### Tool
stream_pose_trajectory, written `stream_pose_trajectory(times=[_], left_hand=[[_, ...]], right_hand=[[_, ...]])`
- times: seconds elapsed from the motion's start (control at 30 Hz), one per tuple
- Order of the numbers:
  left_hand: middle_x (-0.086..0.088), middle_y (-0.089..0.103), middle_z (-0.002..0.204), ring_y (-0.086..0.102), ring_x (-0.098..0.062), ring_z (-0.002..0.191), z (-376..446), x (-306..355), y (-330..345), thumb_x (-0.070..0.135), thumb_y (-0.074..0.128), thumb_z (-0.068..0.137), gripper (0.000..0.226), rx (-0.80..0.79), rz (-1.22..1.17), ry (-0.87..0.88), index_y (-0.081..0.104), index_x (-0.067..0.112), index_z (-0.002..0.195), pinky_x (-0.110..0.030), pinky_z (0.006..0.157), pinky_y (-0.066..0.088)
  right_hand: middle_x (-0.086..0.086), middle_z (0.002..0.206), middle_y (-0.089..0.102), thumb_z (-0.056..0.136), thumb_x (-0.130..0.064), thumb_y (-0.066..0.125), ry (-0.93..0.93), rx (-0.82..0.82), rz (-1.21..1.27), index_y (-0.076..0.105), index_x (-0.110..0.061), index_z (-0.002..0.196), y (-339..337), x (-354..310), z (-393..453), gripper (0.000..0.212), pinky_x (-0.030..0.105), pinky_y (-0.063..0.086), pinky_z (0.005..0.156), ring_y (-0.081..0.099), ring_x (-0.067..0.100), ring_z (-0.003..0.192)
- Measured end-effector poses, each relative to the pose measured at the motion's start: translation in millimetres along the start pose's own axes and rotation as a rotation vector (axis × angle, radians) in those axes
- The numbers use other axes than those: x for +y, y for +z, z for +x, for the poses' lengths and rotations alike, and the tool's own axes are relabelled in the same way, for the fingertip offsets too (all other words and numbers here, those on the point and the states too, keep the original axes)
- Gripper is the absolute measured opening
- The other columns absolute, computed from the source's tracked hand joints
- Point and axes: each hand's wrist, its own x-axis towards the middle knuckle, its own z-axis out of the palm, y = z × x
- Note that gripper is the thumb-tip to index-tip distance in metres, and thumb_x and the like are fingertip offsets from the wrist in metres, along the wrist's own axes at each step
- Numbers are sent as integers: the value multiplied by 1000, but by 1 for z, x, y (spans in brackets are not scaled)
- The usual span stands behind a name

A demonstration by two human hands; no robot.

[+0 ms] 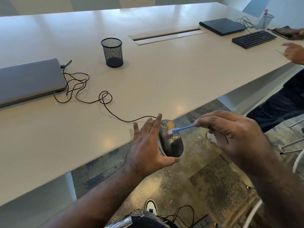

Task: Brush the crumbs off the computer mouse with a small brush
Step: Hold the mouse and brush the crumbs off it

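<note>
Premises: an office meeting room. A long pale table [164, 76] has a cable slot [167, 36] set in its middle. On it lie a closed grey laptop [29, 79] at left, a closed black laptop [222, 26] and a keyboard [254, 39] at far right, and a mesh pen cup [112, 52]. The floor is patterned carpet [205, 178].

Black mouse [171, 145] with yellow crumbs [171, 125], blue brush [182, 128], black mesh cup [112, 52]

The mouse [171, 140] sits past the counter [148, 79] edge, between the left hand [148, 145] and right hand [233, 137]; its cable [92, 96] runs back-left across the counter to a laptop [29, 79]; a mesh cup [112, 52] stands behind.
</note>
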Motion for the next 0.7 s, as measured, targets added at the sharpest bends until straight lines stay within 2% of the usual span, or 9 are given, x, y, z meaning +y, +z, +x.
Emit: stream_pose_trajectory(times=[0.07, 0.17, 0.33, 0.53, 0.7], left_hand=[[4, 19, 160, 4, -12, 151, 0, 1, 1, 79, 69, 56, 137, 1, -6, 4, -13, 31, 154, -46, 120, -15], [4, 20, 159, 5, -11, 151, 0, 1, 0, 78, 71, 55, 137, 17, -6, -4, -10, 29, 155, -47, 121, -13], [2, 20, 159, 4, -11, 151, -2, 2, -1, 77, 72, 56, 138, 14, 0, -7, -10, 28, 156, -50, 121, -11], [3, 20, 159, 5, -10, 149, -1, 3, 0, 74, 75, 56, 138, 22, -3, -18, -8, 27, 156, -48, 121, -13], [2, 21, 158, 6, -11, 150, -2, 4, -1, 76, 73, 56, 138, 27, -3, -12, -9, 28, 156, -50, 121, -12]], right_hand=[[-2, 99, 73, 90, -9, 56, -22, -31, 4, 75, -14, 103, 3, -4, 1, 24, 33, 60, 69, 65, 9, 80], [-2, 98, 74, 83, -7, 59, -15, -82, -10, 76, -15, 102, 2, -3, -2, 26, 36, 61, 68, 68, 13, 81], [-2, 96, 73, 81, -3, 61, 9, -18, -7, 76, -14, 100, -4, 0, -2, 26, 36, 61, 64, 60, 7, 74], [-1, 96, 74, 82, -3, 62, -30, -64, -32, 76, -15, 100, 3, -2, -2, 26, 39, 60, 66, 68, 16, 81], [-2, 96, 73, 87, -2, 61, -1, 12, -19, 76, -15, 101, -2, 2, -4, 23, 37, 60, 66, 63, 9, 77]])
